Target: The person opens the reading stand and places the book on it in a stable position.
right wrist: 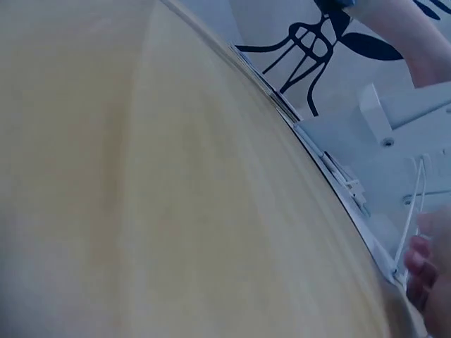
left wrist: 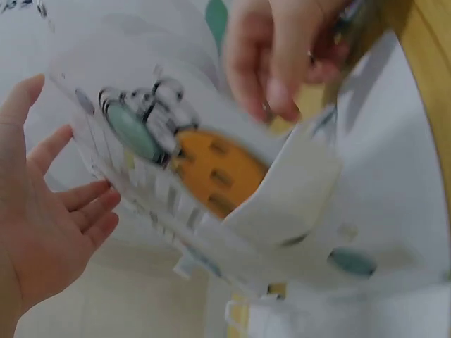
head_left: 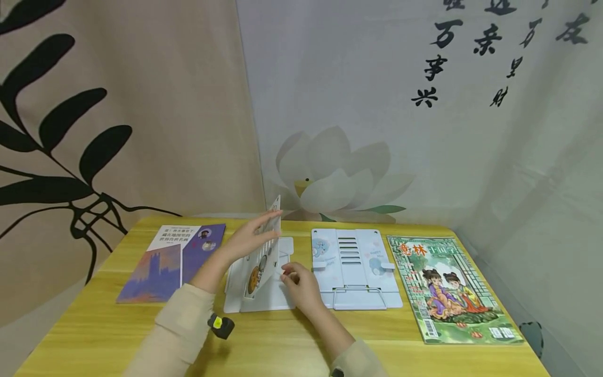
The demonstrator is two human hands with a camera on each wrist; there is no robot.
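Observation:
A white folding book stand [head_left: 259, 303] lies on the table with its back panel [left wrist: 211, 162] raised steeply. The panel carries a cartoon print with an orange oval and slots. My left hand [head_left: 252, 236] is at the panel's upper part; its fingers [left wrist: 91, 204] are spread, with fingertips along the panel's edge. Behind the panel, my right hand [head_left: 301, 288] has thumb and fingers curled low at the stand. They pinch a thin white wire support [right wrist: 412, 211] that runs between panel and base.
A second white stand [head_left: 350, 267] lies flat to the right, its wire holder at the front. A purple book [head_left: 202, 262] is at the left, a green magazine [head_left: 459, 293] at the right. All rest on a wooden table [head_left: 264, 345] before a printed curtain [head_left: 188, 104].

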